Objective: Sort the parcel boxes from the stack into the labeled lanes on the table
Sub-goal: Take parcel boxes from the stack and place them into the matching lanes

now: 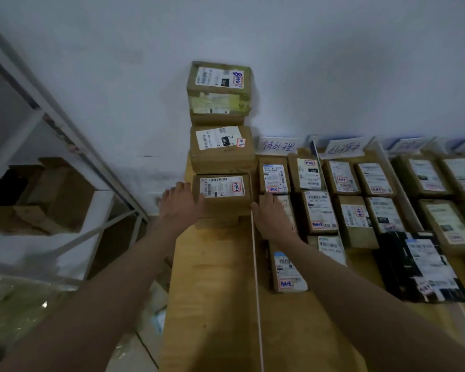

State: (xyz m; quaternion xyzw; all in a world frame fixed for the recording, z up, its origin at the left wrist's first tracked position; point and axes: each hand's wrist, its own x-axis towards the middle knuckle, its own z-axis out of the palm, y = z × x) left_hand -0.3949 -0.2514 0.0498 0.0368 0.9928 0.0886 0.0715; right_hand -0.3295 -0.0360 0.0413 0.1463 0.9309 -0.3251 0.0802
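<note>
A stack of brown parcel boxes stands at the table's far left against the wall. Its top box [219, 88] and middle box [222, 149] carry white shipping labels. My left hand [180, 204] presses flat against the left side of the lowest labelled box [223, 194]. My right hand [269, 214] lies against that box's right side, fingers straight. To the right, paper lane signs [278, 146] [344, 149] stand at the wall, with rows of sorted parcels [318, 210] lying in the lanes below them.
The wooden table [212, 291] has a thin white divider strip [257, 285] running toward me. A black parcel [419, 267] lies at the right. A white metal shelf [73, 146] holding cardboard boxes stands to the left, with plastic bags on the floor.
</note>
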